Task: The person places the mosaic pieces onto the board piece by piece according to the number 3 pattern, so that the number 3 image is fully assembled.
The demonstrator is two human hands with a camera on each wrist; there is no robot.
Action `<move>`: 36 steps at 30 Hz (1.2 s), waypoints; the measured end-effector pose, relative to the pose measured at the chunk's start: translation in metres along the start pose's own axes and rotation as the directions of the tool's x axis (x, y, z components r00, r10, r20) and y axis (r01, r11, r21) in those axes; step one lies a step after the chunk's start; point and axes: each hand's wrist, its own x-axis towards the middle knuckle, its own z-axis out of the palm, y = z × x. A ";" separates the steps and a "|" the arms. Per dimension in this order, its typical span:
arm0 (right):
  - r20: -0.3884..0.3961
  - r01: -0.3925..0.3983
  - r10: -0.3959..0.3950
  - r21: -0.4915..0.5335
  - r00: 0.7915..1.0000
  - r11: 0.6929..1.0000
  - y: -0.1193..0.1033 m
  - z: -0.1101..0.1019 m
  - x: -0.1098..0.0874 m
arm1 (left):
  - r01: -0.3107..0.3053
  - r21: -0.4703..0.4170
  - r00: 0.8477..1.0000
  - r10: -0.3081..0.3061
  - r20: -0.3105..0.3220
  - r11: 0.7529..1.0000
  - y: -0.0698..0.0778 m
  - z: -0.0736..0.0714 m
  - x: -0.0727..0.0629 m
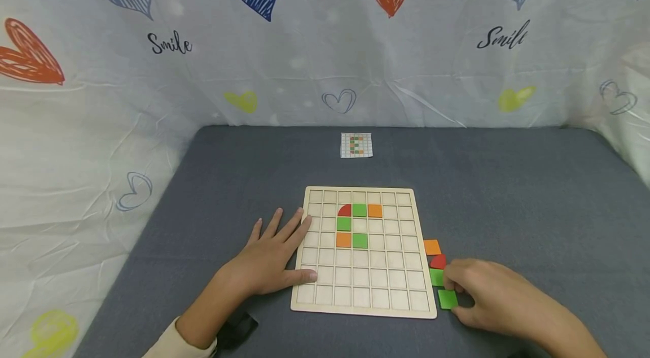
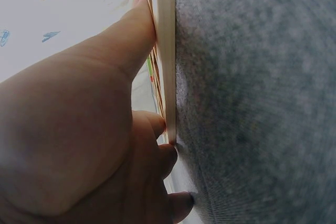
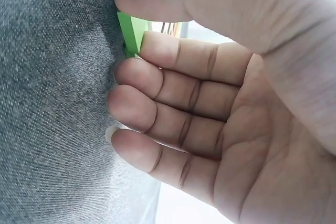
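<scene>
A wooden grid board (image 1: 360,293) lies on the table, with red, green and orange tiles in several of its squares. My left hand (image 1: 269,262) rests spread at the board's left edge, thumb and fingertips touching the rim, as the left wrist view also shows. Beside the board's right edge, my right hand (image 1: 492,296) has its fingers curled, thumb and index finger at the edges of a green square tile (image 1: 447,299) on the cloth. Another green tile (image 1: 436,277), a red quarter-round tile (image 1: 437,261) and an orange tile (image 1: 432,247) lie just beyond it.
A small pattern card (image 1: 356,145) with a coloured grid lies behind the board. Grey cloth (image 1: 244,177) covers the table. A white curtain (image 1: 315,53) with printed hearts hangs behind and along the left side. Something black (image 1: 238,330) is by the left wrist.
</scene>
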 end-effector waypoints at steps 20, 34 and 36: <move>-0.044 0.044 -0.045 -0.020 0.998 0.999 -0.014 -0.008 0.021 | -0.013 0.002 1.000 0.013 -0.006 1.000 0.000 0.000 -0.001; -0.052 0.072 -0.075 -0.063 0.996 0.995 -0.022 -0.009 0.035 | -0.004 0.002 1.000 0.004 0.002 1.000 -0.001 0.000 0.000; -0.049 0.080 -0.083 -0.062 0.995 0.995 -0.023 -0.009 0.038 | -0.004 0.001 1.000 0.004 0.005 1.000 -0.001 0.000 0.000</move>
